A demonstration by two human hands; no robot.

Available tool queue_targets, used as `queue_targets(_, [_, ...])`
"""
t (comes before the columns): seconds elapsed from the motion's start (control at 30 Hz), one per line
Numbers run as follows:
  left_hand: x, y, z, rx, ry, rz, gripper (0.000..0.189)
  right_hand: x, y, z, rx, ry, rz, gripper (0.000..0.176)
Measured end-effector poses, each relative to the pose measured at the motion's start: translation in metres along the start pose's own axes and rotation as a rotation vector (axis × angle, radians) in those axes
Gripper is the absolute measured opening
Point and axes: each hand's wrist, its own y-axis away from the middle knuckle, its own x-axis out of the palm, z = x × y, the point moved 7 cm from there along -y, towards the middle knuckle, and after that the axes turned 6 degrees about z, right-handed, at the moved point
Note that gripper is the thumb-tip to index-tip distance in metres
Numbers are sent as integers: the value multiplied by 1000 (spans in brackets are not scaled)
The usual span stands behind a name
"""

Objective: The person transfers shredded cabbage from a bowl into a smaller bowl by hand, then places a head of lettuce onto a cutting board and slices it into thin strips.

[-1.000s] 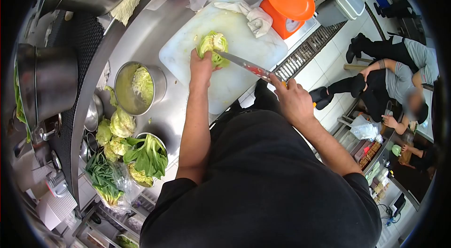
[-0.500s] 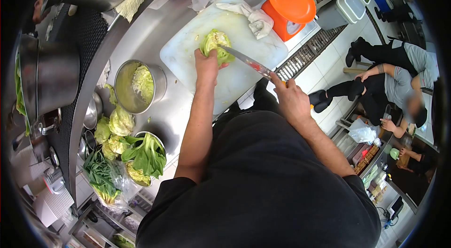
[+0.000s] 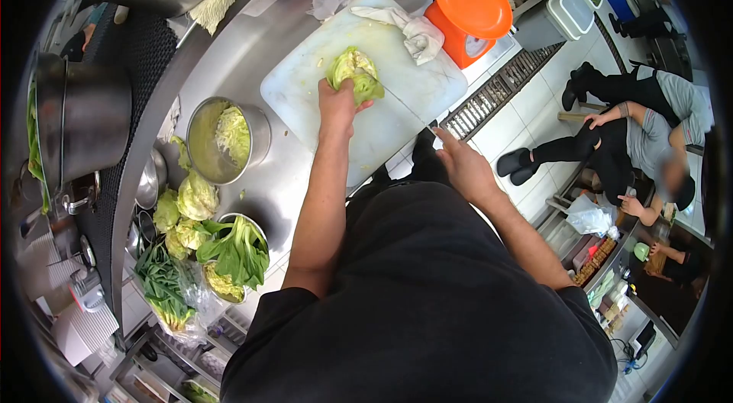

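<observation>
My left hand [image 3: 338, 103] is wrapped round the lower left side of a pale green lettuce head [image 3: 354, 67], over the white cutting board [image 3: 305, 71]. The lettuce's paler, cut-looking top faces up. In my right hand [image 3: 466, 166], at the near right edge of the board, is a knife [image 3: 407, 108]. Its blade shows edge-on as a thin line, with the tip end close to the lettuce's right side. The handle is mostly hidden in my fingers.
An orange scale [image 3: 467, 17] and a crumpled cloth [image 3: 416, 33] sit at the board's far right. Left of the board stands a steel pot [image 3: 259, 140] with shredded leaves. Lettuce heads [image 3: 197, 197] and leafy greens [image 3: 237, 250] lie nearby. A seated person [image 3: 641, 128] is at right.
My right hand has turned the knife from showing its broad side to edge-on and shifted slightly toward me. My left hand has stayed on the lettuce, almost unmoved.
</observation>
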Motion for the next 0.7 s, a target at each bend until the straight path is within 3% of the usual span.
queue_targets(0.23, [16,-8,-24,12,-426,32,39,-9,-4,14,98,173,-51,48])
queue_targets(0.4, [12,-17,-22,-23,-360,56,41,-17,-7,24,123,168,1,48])
queue_targets(0.6, [-6,-29,-15,-149,-151,164,46,-35,-22,1,-14,-131,59,42])
queue_targets(0.7, [-17,-39,-12,-181,-132,211,50,-35,-31,-9,-32,-332,191,37])
